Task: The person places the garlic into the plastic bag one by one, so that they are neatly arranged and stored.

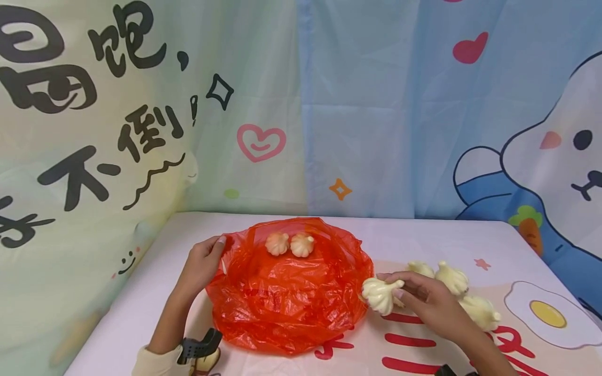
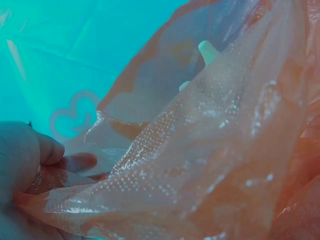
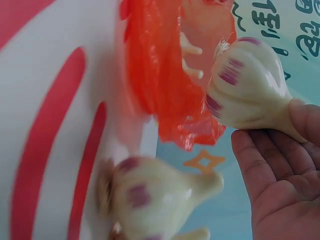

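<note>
A red plastic bag (image 1: pixel 287 303) lies spread on the table, its mouth facing up. Two garlic bulbs (image 1: pixel 289 244) show at its far side. My left hand (image 1: pixel 203 263) pinches the bag's left rim between thumb and fingers; in the left wrist view the thin film (image 2: pixel 200 175) stretches away from that hand (image 2: pixel 30 155). At the bag's right edge, my right hand (image 1: pixel 430 300) holds a garlic bulb (image 1: pixel 380 295) by its stem. The right wrist view shows purple streaks on this held bulb (image 3: pixel 250 85) and the thumb and fingers (image 3: pixel 280 165) at its stem.
Several more garlic bulbs (image 1: pixel 479 312) lie on the table right of the bag, beside and behind my right hand. The tabletop (image 1: pixel 390 235) bears a printed cover with red strokes and a fried egg (image 1: pixel 547 313). A printed curtain (image 1: pixel 357 104) hangs behind.
</note>
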A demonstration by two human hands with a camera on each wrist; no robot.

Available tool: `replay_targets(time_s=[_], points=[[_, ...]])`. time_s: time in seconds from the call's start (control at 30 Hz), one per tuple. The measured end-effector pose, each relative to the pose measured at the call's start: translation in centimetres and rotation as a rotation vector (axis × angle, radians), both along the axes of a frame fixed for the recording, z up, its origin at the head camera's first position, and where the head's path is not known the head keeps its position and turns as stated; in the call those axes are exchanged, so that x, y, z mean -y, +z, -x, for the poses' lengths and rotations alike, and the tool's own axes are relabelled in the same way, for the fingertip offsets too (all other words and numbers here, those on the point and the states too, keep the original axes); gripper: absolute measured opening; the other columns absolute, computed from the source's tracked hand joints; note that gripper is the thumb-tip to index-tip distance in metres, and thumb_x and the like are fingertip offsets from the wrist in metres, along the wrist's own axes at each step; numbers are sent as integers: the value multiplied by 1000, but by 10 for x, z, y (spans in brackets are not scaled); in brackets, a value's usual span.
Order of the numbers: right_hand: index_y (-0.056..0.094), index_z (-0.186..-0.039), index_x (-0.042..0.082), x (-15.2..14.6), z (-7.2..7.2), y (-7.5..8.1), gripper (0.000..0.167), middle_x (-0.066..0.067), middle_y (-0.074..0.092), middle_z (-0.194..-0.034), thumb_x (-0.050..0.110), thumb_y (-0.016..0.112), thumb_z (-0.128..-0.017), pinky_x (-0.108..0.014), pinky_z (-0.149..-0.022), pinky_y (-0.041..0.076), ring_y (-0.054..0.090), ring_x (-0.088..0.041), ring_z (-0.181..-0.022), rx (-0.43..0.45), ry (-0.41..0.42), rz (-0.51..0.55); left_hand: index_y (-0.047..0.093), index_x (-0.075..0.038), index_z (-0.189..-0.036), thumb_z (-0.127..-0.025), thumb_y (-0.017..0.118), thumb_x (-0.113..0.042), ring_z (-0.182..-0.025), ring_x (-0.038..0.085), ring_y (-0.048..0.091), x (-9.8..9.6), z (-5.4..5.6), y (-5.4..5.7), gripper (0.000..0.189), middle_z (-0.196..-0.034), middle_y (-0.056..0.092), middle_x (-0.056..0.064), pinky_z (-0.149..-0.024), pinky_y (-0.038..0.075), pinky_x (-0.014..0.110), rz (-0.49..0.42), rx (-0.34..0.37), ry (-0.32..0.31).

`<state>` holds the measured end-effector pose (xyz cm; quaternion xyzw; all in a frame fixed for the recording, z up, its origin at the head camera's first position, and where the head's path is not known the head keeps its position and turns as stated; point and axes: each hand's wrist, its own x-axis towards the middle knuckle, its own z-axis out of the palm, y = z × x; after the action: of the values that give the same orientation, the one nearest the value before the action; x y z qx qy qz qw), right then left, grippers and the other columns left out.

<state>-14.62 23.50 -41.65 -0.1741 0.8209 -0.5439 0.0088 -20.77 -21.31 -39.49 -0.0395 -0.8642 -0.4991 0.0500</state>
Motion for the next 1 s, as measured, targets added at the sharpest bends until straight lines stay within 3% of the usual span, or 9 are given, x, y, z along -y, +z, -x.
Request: replay_targets(time_s=[0.1, 0.2, 0.3, 0.43, 0.67, 0.87, 1.0], points=[[66, -120, 10, 8, 8, -1, 25, -10, 64, -119, 12, 64, -95, -30, -67, 58, 66, -20, -83, -13, 35, 24, 64, -1, -120, -105, 39, -36, -84, 31, 60, 0, 0, -1, 45, -94, 66, 14, -76, 56, 33, -7, 8, -2], [65, -120, 9, 18, 17, 0, 25, -12, 64, -117, 11, 62, -96, -29, -50, 51, 55, -23, -58, -2, 87, 43, 64, -1, -120, -106, 39, -36, -85, 32, 60, -1, -1, -1, 45, -94, 66, 14, -75, 55, 32, -1, 13, -2], [65, -120, 13, 29, 25, 3, 25, -6, 65, -118, 16, 64, -95, -23, -60, 54, 62, -17, -69, 26, 89, 24, 64, 0, -120, -106, 39, -36, -84, 31, 61, -1, -1, -1, 46, -93, 66, 15, -74, 56, 32, 6, 14, 3], [66, -121, 16, 38, 36, 5, 26, -1, 66, -120, 21, 64, -95, -27, -88, 51, 62, -17, -110, 36, 110, 13, 63, 0, -120, -106, 38, -37, -84, 32, 61, 0, 0, -1, 47, -94, 66, 14, -74, 56, 32, 9, 15, 3], [66, -121, 12, 49, 45, 7, 26, -6, 64, -120, 18, 63, -96, -28, -87, 52, 62, -21, -106, 95, 221, -7, 63, -1, -120, -106, 38, -37, -88, 37, 61, -1, 0, 0, 46, -95, 66, 14, -75, 57, 33, -3, 32, 12], [65, -122, 12, 58, 52, 6, 26, -5, 65, -119, 18, 62, -97, -30, -88, 52, 63, -21, -105, 84, 253, -19, 63, 0, -121, -106, 38, -36, -87, 34, 61, -1, -2, 0, 47, -96, 67, 15, -79, 57, 38, -4, 19, 3], [66, -120, 11, 63, 62, 5, 25, -4, 65, -117, 14, 62, -96, -30, -89, 52, 62, -22, -107, 74, 261, -36, 63, 0, -120, -105, 39, -36, -85, 34, 62, -2, -1, 0, 46, -96, 66, 16, -75, 57, 34, -22, 35, 9]])
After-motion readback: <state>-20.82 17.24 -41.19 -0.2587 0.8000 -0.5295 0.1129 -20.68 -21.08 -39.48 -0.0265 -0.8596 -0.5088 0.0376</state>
